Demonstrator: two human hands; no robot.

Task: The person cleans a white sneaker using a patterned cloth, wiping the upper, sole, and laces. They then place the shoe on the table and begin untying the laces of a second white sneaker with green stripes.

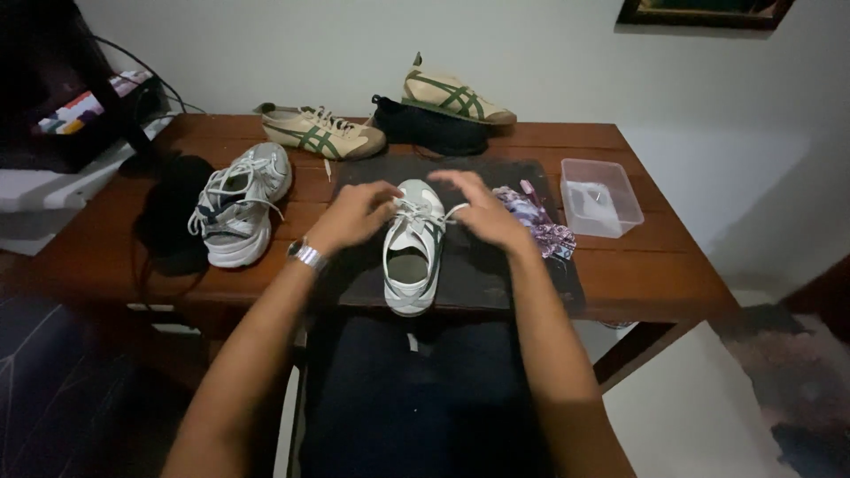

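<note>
A white sneaker with green stripes [413, 257] lies on a dark mat [496, 274] in the middle of the wooden table, toe pointing away from me. My left hand [357, 212] and my right hand [482, 208] are on either side of its front. Each pinches a white lace near the toe. A metal watch [307, 255] is on my left wrist.
A white and grey sneaker [239, 208] lies to the left beside a black cloth [173, 212]. Two beige sneakers with green stripes [323, 133] [456, 97] and a black shoe [429, 128] sit at the back. A clear plastic box [602, 196] and patterned fabric [540, 226] lie right.
</note>
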